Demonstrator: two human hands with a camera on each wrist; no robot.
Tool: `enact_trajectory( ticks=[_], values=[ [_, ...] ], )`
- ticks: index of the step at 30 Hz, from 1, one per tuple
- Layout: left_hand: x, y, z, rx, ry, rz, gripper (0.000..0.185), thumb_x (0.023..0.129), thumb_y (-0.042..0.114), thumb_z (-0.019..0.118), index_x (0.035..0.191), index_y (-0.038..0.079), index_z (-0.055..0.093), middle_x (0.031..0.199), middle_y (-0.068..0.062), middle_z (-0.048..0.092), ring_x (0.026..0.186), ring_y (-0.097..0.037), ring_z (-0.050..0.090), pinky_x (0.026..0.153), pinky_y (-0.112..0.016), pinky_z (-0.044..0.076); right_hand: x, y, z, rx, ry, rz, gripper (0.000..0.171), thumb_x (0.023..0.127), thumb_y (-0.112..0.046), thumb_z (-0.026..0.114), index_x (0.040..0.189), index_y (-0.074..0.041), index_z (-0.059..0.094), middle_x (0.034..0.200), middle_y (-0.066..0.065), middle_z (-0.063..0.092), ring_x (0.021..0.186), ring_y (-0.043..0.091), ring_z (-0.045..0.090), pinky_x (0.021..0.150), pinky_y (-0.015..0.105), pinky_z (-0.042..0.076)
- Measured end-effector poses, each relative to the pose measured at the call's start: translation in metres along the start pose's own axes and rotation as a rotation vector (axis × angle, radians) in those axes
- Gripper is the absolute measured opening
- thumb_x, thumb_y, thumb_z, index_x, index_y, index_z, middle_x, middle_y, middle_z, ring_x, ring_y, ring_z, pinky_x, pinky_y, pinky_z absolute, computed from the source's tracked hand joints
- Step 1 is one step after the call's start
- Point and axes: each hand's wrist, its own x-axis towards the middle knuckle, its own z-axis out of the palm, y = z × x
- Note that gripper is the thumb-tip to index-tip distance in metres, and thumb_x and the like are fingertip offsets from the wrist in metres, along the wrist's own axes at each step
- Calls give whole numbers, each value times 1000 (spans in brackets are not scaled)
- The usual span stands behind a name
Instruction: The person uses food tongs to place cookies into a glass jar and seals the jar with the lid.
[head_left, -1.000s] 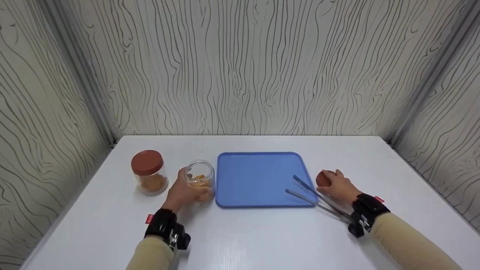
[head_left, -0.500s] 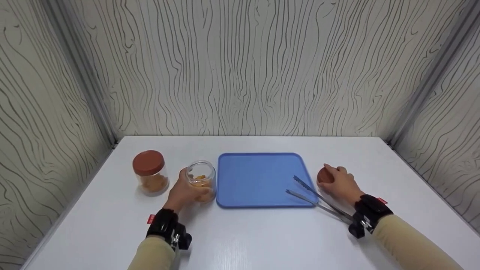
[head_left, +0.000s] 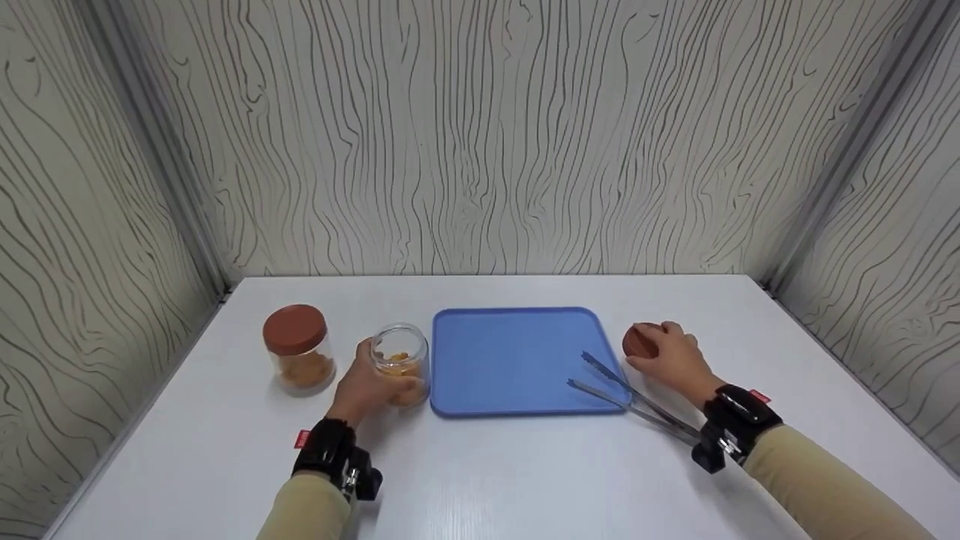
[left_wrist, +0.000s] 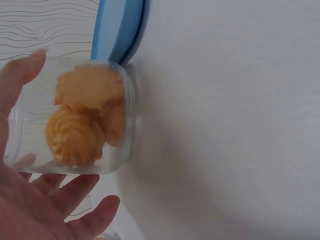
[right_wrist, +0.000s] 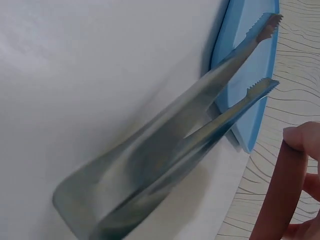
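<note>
My left hand (head_left: 371,386) grips an open clear jar (head_left: 401,364) standing left of the blue tray, thumb on one side and fingers on the other. Through its wall, the left wrist view shows several golden swirled cookies (left_wrist: 75,132). With my right hand (head_left: 679,364) I hold a round reddish-brown lid (head_left: 639,341) by its edge, just right of the tray. The right wrist view shows that lid (right_wrist: 282,200) standing on edge between thumb and fingers. Metal tongs (head_left: 645,405) lie with their toothed tips over the tray, their closed end hidden behind my right wrist.
The blue tray (head_left: 514,360) lies in the middle of the white table (head_left: 480,472). At far left stands a second jar (head_left: 301,367), with cookies inside and a reddish-brown lid on. Wood-patterned panels (head_left: 465,150) enclose the back and sides.
My right hand has moved slightly away from me with the lid, its fingers shifting on the edge. The left hand and its jar stay in place.
</note>
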Motion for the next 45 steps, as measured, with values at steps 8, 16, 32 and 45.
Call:
enact_trajectory(
  ticks=[8,16,32,45],
  values=[
    [-3,-3,-4,-28,-5,-7,111,68,30,88,150,2,19,142,-27,42,131,-40,40,108,-54,31,-2,-21,-4,-20,32,-40,59,84,-27,72,134,1,55,129,41,40,103,52,44,78,57,47],
    [0,1,1,-22,-19,-7,107,71,27,86,150,3,18,142,-24,43,130,-37,41,108,-53,31,-10,-39,-9,-44,42,-60,59,84,-30,71,134,-2,56,128,37,44,102,48,46,76,56,47],
    [2,-1,1,0,-3,33,107,69,29,87,148,0,21,139,-26,46,127,-38,44,106,-52,34,-15,-61,-2,-55,44,-91,57,84,-31,72,133,-6,59,127,34,47,101,45,48,76,57,46],
    [1,0,-1,-15,-18,9,107,70,26,86,149,0,20,141,-26,44,128,-38,43,107,-53,32,-22,-74,5,-51,36,-120,56,84,-31,71,133,-7,60,126,31,49,100,42,48,76,55,47]
  ],
)
